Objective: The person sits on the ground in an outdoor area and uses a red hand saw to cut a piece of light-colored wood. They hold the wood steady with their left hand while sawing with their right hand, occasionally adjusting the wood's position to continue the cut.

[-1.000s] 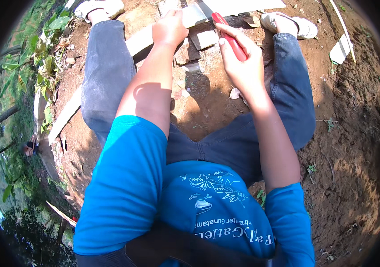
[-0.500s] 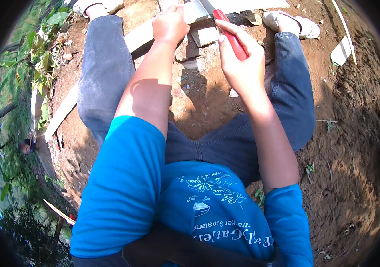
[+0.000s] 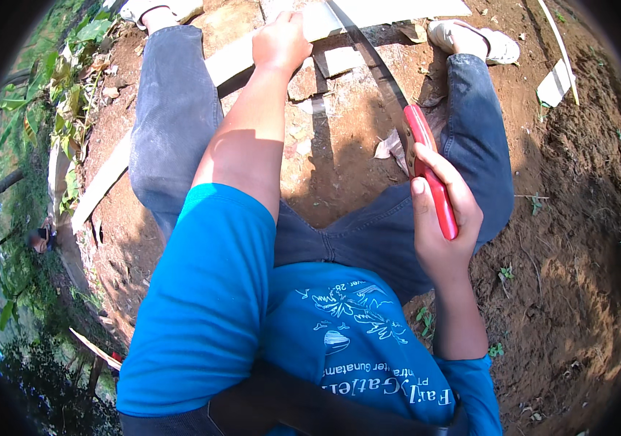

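My left hand (image 3: 281, 45) is closed at the edge of a long pale board (image 3: 390, 13), which crosses the top of the view between my feet. My right hand (image 3: 450, 221) is wrapped around the red handle of a pruning saw (image 3: 418, 127), beside my right thigh. The saw's long, narrow, curved blade (image 3: 377, 64) slants up and left, and its far part meets the board just right of my left hand. The blade's tip lies beyond the upper edge, and its teeth are too fine to make out.
Short wood pieces (image 3: 339, 61) lie on brown soil under the board. My light shoes (image 3: 503, 45) stand at either side. A pale offcut (image 3: 555, 83) and a thin stick (image 3: 562, 40) lie at the right. Leafy plants (image 3: 70, 98) grow at the left, with a person (image 3: 41, 238) farther off.
My right hand has drawn the saw back toward my body and to the right, so much more blade shows. My left hand has stayed nearly in place on the board.
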{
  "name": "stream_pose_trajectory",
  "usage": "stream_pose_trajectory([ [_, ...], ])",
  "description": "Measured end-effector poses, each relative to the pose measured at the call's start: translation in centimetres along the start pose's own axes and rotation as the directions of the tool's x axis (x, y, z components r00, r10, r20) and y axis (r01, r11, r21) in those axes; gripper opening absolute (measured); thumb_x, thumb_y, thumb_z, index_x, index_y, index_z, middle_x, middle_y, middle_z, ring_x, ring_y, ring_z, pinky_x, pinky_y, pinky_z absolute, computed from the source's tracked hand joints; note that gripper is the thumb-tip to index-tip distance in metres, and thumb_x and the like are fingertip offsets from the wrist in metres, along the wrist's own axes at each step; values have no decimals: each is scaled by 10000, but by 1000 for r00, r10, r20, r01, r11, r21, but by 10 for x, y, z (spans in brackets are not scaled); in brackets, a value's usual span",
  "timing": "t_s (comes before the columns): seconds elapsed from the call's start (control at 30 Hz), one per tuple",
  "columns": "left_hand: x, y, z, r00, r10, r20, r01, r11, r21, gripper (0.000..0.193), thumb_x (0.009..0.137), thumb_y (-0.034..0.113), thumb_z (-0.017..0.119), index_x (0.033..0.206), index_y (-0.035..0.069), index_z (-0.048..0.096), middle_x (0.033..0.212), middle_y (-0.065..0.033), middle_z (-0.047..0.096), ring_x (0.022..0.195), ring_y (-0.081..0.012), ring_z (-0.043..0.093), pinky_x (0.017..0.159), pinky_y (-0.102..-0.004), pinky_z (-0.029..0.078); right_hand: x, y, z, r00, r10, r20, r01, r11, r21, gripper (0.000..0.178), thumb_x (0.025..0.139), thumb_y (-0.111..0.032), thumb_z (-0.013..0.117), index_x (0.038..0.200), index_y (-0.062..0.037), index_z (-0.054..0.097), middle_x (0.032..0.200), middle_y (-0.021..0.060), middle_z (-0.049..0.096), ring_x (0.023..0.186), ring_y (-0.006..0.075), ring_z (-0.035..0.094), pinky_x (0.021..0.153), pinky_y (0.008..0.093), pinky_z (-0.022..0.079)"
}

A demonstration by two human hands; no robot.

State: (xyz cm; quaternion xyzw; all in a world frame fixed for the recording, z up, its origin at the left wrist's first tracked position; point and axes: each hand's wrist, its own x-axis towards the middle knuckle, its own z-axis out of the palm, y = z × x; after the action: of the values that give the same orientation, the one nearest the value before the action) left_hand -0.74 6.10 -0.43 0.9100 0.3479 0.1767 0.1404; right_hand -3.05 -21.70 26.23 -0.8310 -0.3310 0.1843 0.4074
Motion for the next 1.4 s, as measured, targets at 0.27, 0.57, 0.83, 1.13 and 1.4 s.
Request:
stream_pose_trajectory([
  [0.27,3,7,-9,999,23,48,-23,1000,16,454,772,310,781,1182,152,669,1144,-60,694,1013,-257,709,880,-408,575,109,32,59,988,-144,-47,150,978,145,319,888,-19,632,1198,-23,710,1118,145,747,1068,172,695,967,293,510],
  [0.57,4,2,-12,999,15,50,-16,999,28,463,777,326,778,1191,152,667,1146,-60,695,1017,-258,708,885,-408,573,52,45,51,1000,-15,-28,20,978,206,334,922,49,586,1243,5,671,1194,146,707,1159,177,647,1024,297,470],
  [0.83,2,2,-13,999,10,44,-11,1000,26,471,781,341,776,1198,153,665,1148,-60,696,1020,-259,707,889,-408,571,-10,8,-10,1000,-5,2,5,1000,6,296,944,25,596,1229,34,677,1182,150,718,1080,142,659,947,282,498],
  [1.13,6,8,-15,998,38,53,-39,999,17,480,786,357,773,1207,153,662,1150,-61,698,1024,-260,706,894,-408,568,111,49,72,982,-188,-21,189,976,108,283,953,-42,646,1230,-14,696,1174,96,733,1102,133,661,1003,279,488],
  [1.4,10,3,-18,999,20,35,-21,999,31,489,791,371,770,1215,153,660,1151,-61,699,1027,-261,705,899,-408,566,-13,13,-7,1000,7,3,-7,1000,15,304,943,29,597,1237,14,674,1152,148,728,1075,166,675,969,297,493],
])
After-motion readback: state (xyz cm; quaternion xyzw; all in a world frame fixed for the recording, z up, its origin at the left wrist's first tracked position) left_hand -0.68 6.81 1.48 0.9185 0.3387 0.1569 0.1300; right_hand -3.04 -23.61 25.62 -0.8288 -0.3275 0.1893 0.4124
